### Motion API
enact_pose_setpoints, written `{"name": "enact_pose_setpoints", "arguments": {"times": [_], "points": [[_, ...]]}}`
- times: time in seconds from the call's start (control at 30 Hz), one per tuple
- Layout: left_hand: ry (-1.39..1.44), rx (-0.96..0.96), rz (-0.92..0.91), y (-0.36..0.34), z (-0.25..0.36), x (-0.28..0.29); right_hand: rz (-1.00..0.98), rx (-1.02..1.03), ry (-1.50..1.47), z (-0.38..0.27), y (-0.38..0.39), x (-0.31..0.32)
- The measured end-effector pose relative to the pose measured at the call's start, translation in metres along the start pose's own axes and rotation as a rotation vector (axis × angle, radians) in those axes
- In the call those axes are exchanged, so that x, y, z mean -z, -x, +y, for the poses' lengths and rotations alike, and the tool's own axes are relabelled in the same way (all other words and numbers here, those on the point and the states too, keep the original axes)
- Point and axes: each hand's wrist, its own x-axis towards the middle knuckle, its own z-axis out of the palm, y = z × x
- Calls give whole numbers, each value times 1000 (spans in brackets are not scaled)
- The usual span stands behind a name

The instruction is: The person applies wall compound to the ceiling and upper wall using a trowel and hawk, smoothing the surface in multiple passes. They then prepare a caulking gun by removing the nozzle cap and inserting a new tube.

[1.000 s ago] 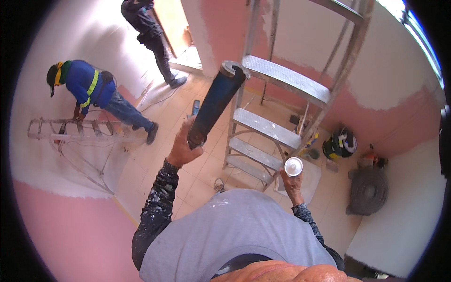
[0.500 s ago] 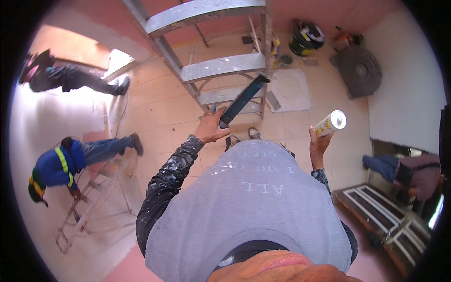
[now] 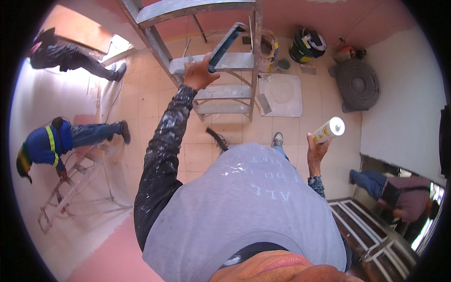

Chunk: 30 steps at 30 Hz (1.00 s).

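My left hand (image 3: 199, 74) is wrapped round the near end of a dark blue caulking gun (image 3: 226, 48) with a trough-shaped body. My arm is stretched forward, and the gun overlaps a step of the aluminium stepladder (image 3: 197, 9) in the view; whether they touch I cannot tell. In my right hand (image 3: 318, 151) is a white sealant cartridge (image 3: 329, 130) with a yellow pattern, its capped end pointing up and to the right. The cartridge is apart from the gun. A dark strip (image 3: 217, 138) shows beside my left shoe.
A white board (image 3: 286, 101) lies on the tiled floor, near a black bucket (image 3: 306, 46) and a coiled dark roll (image 3: 359, 85). At left, a person in blue (image 3: 42, 144) bends over a stepladder (image 3: 77, 176). Another person (image 3: 406, 197) stoops near a metal frame (image 3: 364, 223) at right.
My left hand has carried the caulking gun forward and up toward the ladder. My feet have moved apart. The cartridge stays in my right hand, nearly in place.
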Motion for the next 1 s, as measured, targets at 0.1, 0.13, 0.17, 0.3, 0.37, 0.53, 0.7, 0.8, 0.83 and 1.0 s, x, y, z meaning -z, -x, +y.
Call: {"name": "enact_pose_setpoints", "arguments": {"times": [0.1,0.13,0.17,0.3,0.37,0.53,0.7,0.8,0.83,1.0], "points": [[-82,-33,14,-32,10,-42,-53,49,-28,23,-45,27],[-104,-56,29,-38,14,-57,-67,54,-53,36,-59,41],[-131,-74,37,-40,21,-67,-86,53,-80,52,-75,57],[-200,92,49,-35,48,-70,-120,-12,-13,118,-129,135],[-286,155,86,-35,50,-75,-119,-18,58,111,-151,157],[-382,226,281,-38,62,-82,-176,-15,2,92,-196,183],[-312,317,245,-32,42,-99,-197,-45,54,88,-215,167],[-240,260,259,-38,31,-106,-252,19,61,92,-211,164],[-238,241,284,-36,29,-108,-244,20,53,92,-207,162],[-314,225,494,-17,66,-89,-367,16,107,104,-198,145]]}}
